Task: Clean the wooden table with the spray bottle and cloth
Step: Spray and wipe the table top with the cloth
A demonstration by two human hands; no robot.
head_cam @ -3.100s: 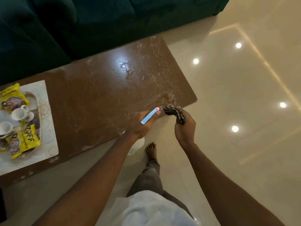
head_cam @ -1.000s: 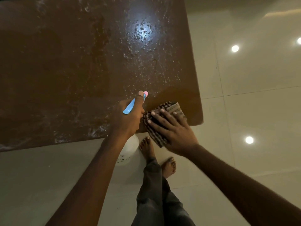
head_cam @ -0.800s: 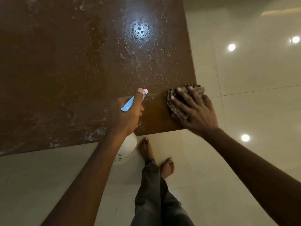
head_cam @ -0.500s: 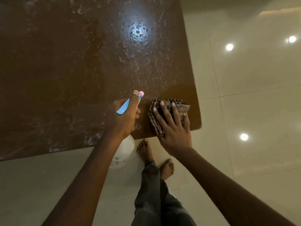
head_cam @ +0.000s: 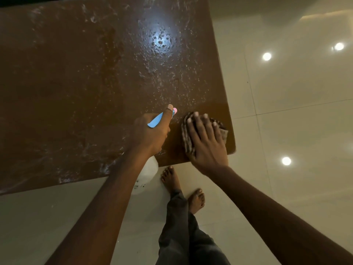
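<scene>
Head view: the cloth [head_cam: 185, 136] lies flat on the near right corner of the counter [head_cam: 76, 92], its long axis running near to far. The right hand [head_cam: 207, 144] presses it down with straight, spread fingers [head_cam: 198, 127] and grips nothing. The droplets [head_cam: 162, 64] not yet wiped lie beyond the fingertips, far and slightly left, so the next stroke probably goes away from the body. The right hand is the nearer one to that wet patch. The left hand [head_cam: 150, 134] curls round the bottle [head_cam: 148, 173] just left of the cloth, one finger along the nozzle. Half a second ago the cloth sat in almost the same spot. Shortly before that it was farther out at the right edge. The bottle has barely shifted.
</scene>
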